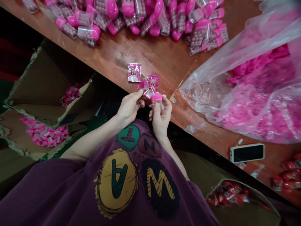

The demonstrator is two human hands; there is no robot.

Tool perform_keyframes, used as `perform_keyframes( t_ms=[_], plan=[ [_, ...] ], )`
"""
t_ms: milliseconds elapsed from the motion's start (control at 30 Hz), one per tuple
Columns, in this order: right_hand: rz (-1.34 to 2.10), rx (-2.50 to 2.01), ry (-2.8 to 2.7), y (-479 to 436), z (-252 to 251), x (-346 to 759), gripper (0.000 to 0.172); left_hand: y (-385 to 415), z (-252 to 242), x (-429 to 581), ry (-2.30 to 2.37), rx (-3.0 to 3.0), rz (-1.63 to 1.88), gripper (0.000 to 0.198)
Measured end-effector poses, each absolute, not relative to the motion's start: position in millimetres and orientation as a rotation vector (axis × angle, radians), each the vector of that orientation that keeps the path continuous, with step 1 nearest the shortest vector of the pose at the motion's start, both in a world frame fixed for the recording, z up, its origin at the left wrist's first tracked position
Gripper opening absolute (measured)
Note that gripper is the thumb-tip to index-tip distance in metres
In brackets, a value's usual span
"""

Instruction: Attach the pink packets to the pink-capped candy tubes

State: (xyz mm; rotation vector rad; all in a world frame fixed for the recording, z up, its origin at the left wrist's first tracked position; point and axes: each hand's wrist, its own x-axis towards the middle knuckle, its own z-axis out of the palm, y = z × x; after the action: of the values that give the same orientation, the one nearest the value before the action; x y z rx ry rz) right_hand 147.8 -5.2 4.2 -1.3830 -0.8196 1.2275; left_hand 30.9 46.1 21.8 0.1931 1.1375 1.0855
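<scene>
Near the table's front edge, my right hand (161,117) grips a small clear candy container with a pink lid (157,98); small round pinkish balls show inside it. Its lid end points away from me. Just to the left, my left hand (131,106) is closed, thumb and finger pinching the edge of a pink printed sachet (148,90). Other pink printed packaging overlaps there, so I cannot tell how many pieces there are. A separate square sachet (134,72) lies flat on the table, slightly beyond my left hand.
Many pink-lidded containers (88,32) are heaped along the far side of the wooden table (113,59). A clear plastic bag (256,91) of pink pieces and a phone (247,153) lie on the right. Cardboard boxes (30,84) stand below at left; another holds red packets (231,193).
</scene>
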Motion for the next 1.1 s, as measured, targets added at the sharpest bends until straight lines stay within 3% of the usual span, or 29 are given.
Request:
perform_keyframes(
  t_ms=[567, 800, 1000, 1100],
  plan=[
    [1.601, -1.207, -0.722, -1, -3, 155, 0.056, 45, 26, 32, 1.075, 0.328, 0.958, 0.037],
    [1.399, -1.222, -0.927, -5, -7, 157, 0.061, 44, 29, 33, 1.035, 0.328, 0.900, 0.038],
    [1.659, -1.179, -0.817, -4, -3, 166, 0.056, 40, 32, 32, 1.035, 0.360, 0.854, 0.039],
    [1.472, -1.238, -0.956, -5, -6, 165, 0.056, 39, 33, 31, 1.024, 0.378, 0.842, 0.036]
  ],
)
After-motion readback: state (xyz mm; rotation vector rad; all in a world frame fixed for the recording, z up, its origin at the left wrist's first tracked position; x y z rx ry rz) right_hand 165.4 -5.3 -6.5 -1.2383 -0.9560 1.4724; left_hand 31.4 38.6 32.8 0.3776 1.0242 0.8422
